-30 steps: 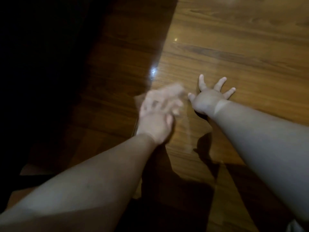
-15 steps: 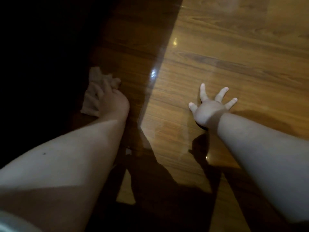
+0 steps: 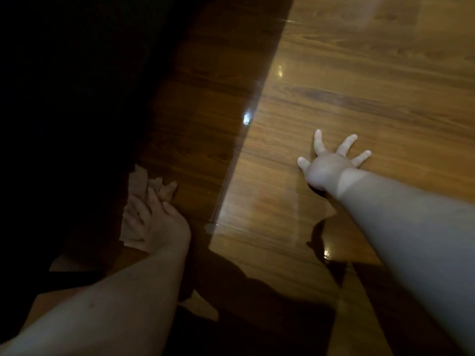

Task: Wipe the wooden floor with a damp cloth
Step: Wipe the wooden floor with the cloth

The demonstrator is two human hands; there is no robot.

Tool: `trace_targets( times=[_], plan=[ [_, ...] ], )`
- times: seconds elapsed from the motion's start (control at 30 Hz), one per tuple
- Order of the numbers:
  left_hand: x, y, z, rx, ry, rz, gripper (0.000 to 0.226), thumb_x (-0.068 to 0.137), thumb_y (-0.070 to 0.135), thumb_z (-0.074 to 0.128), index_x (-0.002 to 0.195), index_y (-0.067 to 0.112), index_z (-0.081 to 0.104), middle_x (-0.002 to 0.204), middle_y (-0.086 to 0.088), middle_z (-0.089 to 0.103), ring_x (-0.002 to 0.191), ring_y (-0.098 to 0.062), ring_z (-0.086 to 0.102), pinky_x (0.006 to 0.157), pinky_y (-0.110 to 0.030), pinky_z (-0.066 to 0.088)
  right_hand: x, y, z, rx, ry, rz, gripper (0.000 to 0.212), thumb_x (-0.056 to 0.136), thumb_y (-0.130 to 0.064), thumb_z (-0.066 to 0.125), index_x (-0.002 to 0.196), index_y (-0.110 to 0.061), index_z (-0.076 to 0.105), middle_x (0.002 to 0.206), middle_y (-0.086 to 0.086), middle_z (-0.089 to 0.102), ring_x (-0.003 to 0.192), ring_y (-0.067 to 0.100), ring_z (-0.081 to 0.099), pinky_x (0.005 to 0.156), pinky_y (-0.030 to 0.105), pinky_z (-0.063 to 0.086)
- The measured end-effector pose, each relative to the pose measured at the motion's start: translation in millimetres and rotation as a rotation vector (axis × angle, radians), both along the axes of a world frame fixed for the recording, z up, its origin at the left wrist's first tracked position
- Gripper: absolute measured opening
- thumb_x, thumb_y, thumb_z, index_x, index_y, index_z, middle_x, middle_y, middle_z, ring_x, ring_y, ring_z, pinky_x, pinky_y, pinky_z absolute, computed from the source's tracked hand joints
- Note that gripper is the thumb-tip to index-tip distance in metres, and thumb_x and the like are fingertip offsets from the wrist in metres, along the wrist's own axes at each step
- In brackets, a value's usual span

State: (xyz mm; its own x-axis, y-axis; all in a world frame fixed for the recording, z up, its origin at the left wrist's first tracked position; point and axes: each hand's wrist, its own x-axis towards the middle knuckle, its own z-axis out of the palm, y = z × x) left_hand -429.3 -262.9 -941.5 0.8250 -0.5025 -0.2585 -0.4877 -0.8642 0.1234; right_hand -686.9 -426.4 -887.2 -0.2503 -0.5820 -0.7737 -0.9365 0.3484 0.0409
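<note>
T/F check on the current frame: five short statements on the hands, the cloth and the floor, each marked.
1. The left hand lies on the cloth, pressing it to the wooden floor. True.
2. The cloth lies in the brightly lit part of the floor. False: it sits in the shadowed strip, left of the light's edge.
3. The right hand rests on the lit floor with its fingers spread. True.
4. The right hand holds a second cloth. False: it holds nothing.
5. The two hands touch each other. False: they are well apart, with bare floor between them.
</note>
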Motion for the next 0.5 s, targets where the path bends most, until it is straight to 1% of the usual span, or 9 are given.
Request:
trace_targets(
  times=[0.07,0.13,0.2,0.27,0.33,0.4,0.43,0.47,0.5],
  plan=[
    [-5,-7,3,0.01,0.011,0.058,0.051,0.101,0.035,0.024,0.151,0.042,0.014,0.162,0.006,0.0,0.148,-0.026,-0.002,0.107,-0.07,0.003,-1,1,3,-0.02,-0.032,-0.036,0.077,0.093,-0.064,0.036,0.143,-0.051,-0.021,0.151,0.016,-0.036,0.137,0.052,-0.024,0.11,0.068,-0.001],
    [-6,-25,6,0.019,0.024,0.127,0.052,0.101,0.035,0.022,0.152,0.039,0.012,0.163,0.001,-0.001,0.147,-0.032,-0.003,0.11,-0.066,-0.001,-5,5,5,-0.054,-0.085,-0.061,0.076,0.092,-0.063,0.038,0.145,-0.05,-0.015,0.154,0.011,-0.033,0.139,0.05,-0.022,0.111,0.066,0.001],
    [-4,-49,10,0.018,0.043,0.15,0.053,0.102,0.034,0.021,0.154,0.034,0.01,0.163,-0.002,-0.003,0.147,-0.036,-0.005,0.113,-0.061,-0.002,-13,17,4,-0.165,-0.12,-0.037,0.072,0.094,-0.057,0.04,0.149,-0.047,-0.004,0.158,0.003,-0.024,0.144,0.041,-0.018,0.113,0.063,0.001],
    [-8,-73,12,0.022,0.036,0.029,0.054,0.102,0.034,0.022,0.154,0.033,0.009,0.163,-0.003,-0.002,0.147,-0.034,-0.005,0.113,-0.061,-0.002,-27,34,0,-0.369,-0.087,0.073,0.064,0.096,-0.048,0.039,0.152,-0.04,0.009,0.162,-0.002,-0.01,0.147,0.027,-0.013,0.115,0.058,-0.002],
    [-18,-98,15,0.011,0.022,-0.132,0.054,0.101,0.036,0.025,0.153,0.034,0.011,0.163,-0.003,-0.001,0.148,-0.032,-0.004,0.113,-0.062,-0.002,-45,46,-5,-0.503,-0.048,0.103,0.059,0.097,-0.039,0.039,0.152,-0.036,0.017,0.162,-0.003,-0.003,0.148,0.022,-0.01,0.117,0.052,-0.003],
    [-33,-125,14,0.016,0.034,-0.237,0.054,0.102,0.039,0.025,0.153,0.035,0.01,0.163,-0.001,-0.002,0.148,-0.03,-0.005,0.113,-0.062,-0.002,-64,55,-7,-0.519,-0.041,0.015,0.058,0.097,-0.035,0.041,0.151,-0.034,0.02,0.162,-0.002,-0.001,0.148,0.022,-0.008,0.118,0.05,-0.002],
    [-44,-138,13,0.028,0.074,-0.292,0.054,0.102,0.041,0.024,0.153,0.036,0.009,0.163,-0.001,-0.002,0.148,-0.029,-0.004,0.114,-0.061,-0.002,-74,58,-8,-0.516,-0.049,-0.042,0.058,0.097,-0.034,0.042,0.151,-0.032,0.022,0.162,-0.001,0.001,0.149,0.023,-0.006,0.118,0.049,-0.002],
    [-58,-148,14,0.025,0.164,-0.35,0.053,0.102,0.043,0.023,0.153,0.035,0.01,0.163,-0.003,0.003,0.149,-0.028,0.001,0.116,-0.057,0.0,-82,62,-8,-0.514,-0.061,-0.096,0.058,0.096,-0.033,0.042,0.152,-0.031,0.023,0.162,0.0,0.002,0.149,0.023,-0.005,0.118,0.049,-0.001],
    [-74,-152,15,0.013,0.278,-0.433,0.053,0.102,0.045,0.022,0.153,0.033,0.014,0.162,-0.004,0.008,0.148,-0.027,0.007,0.117,-0.049,0.003,-88,66,-7,-0.518,-0.075,-0.142,0.058,0.096,-0.032,0.042,0.152,-0.03,0.024,0.162,0.001,0.004,0.149,0.023,-0.003,0.119,0.048,-0.001]
  ],
)
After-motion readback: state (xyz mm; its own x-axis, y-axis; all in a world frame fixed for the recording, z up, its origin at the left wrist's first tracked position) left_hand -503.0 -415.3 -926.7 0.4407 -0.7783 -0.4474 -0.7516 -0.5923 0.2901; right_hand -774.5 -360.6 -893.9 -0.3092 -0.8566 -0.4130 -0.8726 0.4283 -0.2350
